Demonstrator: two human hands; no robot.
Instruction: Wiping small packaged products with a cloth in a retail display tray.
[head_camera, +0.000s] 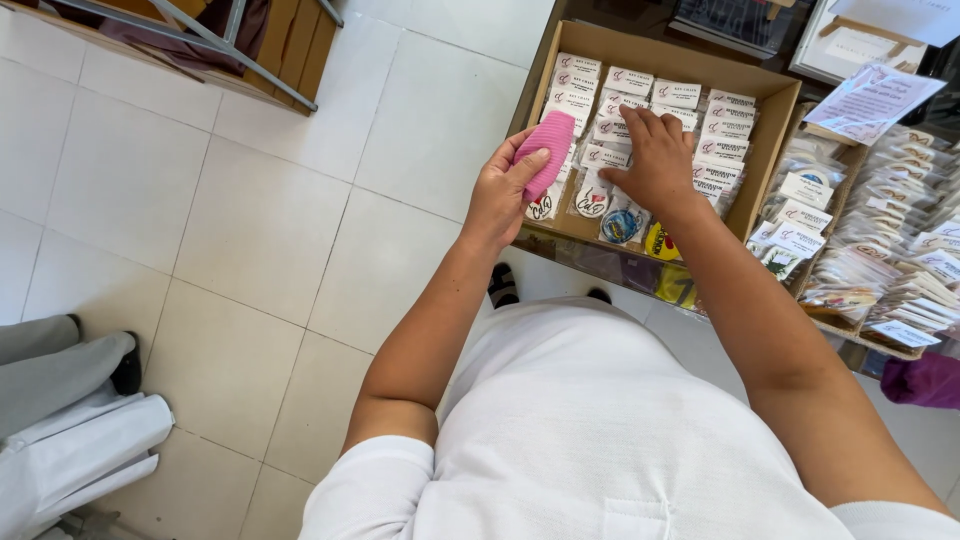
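One pink cloth, folded, sits clasped in the left hand over the cardboard box's near left edge. Right hand presses spread fingers onto packeted keychains, seemingly gripping none. Open tiled floor lies left.

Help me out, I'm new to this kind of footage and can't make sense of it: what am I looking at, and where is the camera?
The single picture comes from a camera worn on a person's head, looking down their body at their bare hands. The left hand holds a folded pink cloth. The right hand rests on small packaged key chains standing in rows in a cardboard box. Beside it, another box of packets. Below is white tiled floor; another person's legs show at the left edge.
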